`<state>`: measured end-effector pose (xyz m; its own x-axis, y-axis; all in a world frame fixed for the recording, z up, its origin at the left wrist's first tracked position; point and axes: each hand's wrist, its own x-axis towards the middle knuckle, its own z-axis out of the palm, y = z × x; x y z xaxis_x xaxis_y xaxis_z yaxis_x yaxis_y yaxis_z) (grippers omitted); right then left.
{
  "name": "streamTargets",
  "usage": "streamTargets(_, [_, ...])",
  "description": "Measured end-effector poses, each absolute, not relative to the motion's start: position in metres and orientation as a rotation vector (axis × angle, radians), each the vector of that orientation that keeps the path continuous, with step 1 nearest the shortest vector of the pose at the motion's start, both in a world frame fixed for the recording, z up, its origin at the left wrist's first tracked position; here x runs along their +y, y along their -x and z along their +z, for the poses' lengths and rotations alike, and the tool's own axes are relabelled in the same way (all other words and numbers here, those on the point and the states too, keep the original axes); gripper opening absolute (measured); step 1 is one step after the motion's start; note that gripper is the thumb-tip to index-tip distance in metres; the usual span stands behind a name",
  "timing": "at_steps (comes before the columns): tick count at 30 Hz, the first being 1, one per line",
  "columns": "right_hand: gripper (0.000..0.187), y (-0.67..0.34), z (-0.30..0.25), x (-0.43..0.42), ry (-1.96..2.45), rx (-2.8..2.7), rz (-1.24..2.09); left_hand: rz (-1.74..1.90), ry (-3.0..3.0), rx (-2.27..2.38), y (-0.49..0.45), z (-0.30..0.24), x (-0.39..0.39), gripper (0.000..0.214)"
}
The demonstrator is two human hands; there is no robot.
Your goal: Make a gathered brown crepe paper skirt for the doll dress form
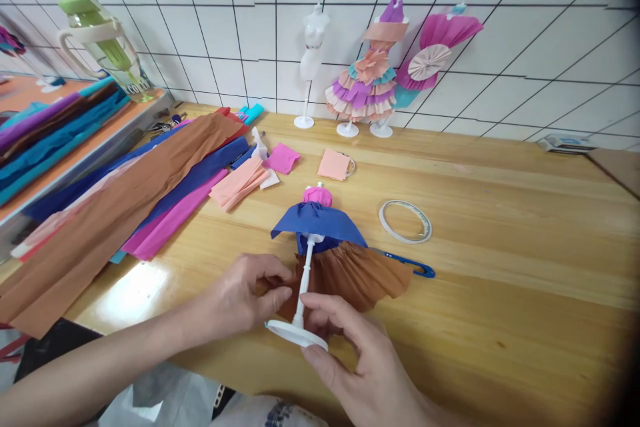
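Observation:
A small white dress form (309,267) lies on its side on the table, its round base towards me. Pink crepe paper (318,197) wraps its top, with a blue crepe paper piece (320,221) below that. Gathered brown crepe paper (355,273) fans out to the right like a skirt. My right hand (355,347) grips the form's stand, thumb on the base and fingers by the pole. My left hand (255,293) is closed, thumb and forefinger at the brown paper's left edge, left of the pole. The fingertips partly hide what they pinch.
A white tape roll (405,221) and a blue looped tool (415,267) lie to the right. Crepe paper strips (125,180) spread left; peach pieces (240,183) lie nearer. Along the tiled wall stand a bare form (313,47) and two dressed ones (367,80). A green bottle (107,47) stands far left.

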<state>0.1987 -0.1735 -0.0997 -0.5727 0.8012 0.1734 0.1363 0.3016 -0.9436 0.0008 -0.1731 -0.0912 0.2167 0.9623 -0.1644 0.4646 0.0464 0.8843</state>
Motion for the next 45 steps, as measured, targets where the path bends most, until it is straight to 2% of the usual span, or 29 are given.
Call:
streamTargets(5, [0.055,-0.209,-0.096,-0.172,0.833,-2.153,1.238,0.564,-1.308,1.334,-0.001,-0.091,-0.171,0.039])
streamTargets(8, [0.035,-0.210,-0.098,-0.163,0.801,-2.183,1.140,0.523,-1.325,1.417,0.001,-0.089,-0.170,0.047])
streamTargets(10, [0.022,-0.207,-0.103,-0.155,0.843,-2.188,1.012,0.527,-1.420,1.538,0.002,-0.087,-0.172,0.040])
streamTargets(13, [0.025,-0.199,-0.113,-0.147,0.897,-2.294,0.812,0.520,-1.651,1.731,-0.001,-0.081,-0.179,0.027])
streamTargets(15, [0.026,-0.196,-0.117,-0.145,0.917,-2.369,0.759,0.412,-1.785,1.740,-0.004,-0.079,-0.187,0.029])
streamTargets(19, [0.022,-0.195,-0.118,-0.145,0.968,-2.452,0.734,0.111,-1.977,1.560,-0.009,-0.073,-0.208,0.042])
streamTargets(22, [0.021,-0.195,-0.114,-0.145,1.000,-2.523,0.745,0.131,-2.099,1.451,-0.009,-0.065,-0.217,0.046])
streamTargets(24, [0.021,-0.195,-0.113,-0.145,1.004,-2.556,0.748,0.167,-2.192,1.324,-0.009,-0.061,-0.219,0.039])
streamTargets(28, [0.023,-0.197,-0.113,-0.148,0.936,-2.521,0.706,0.140,-2.507,1.001,-0.016,-0.066,-0.222,0.012])
streamTargets(31, [0.027,-0.201,-0.115,-0.152,0.840,-2.517,0.660,0.256,-2.669,0.929,-0.022,-0.078,-0.225,0.010])
streamTargets(34, [0.028,-0.207,-0.116,-0.152,0.760,-2.501,0.668,0.347,-2.699,0.940,-0.020,-0.080,-0.226,0.011])
streamTargets(39, [0.027,-0.210,-0.109,-0.148,0.697,-2.453,0.684,0.326,-2.618,0.994,-0.007,-0.050,-0.216,0.014])
streamTargets(45, [0.015,-0.195,-0.103,-0.148,0.576,-2.672,0.534,0.394,-2.404,1.090,-0.010,-0.032,-0.202,0.016])
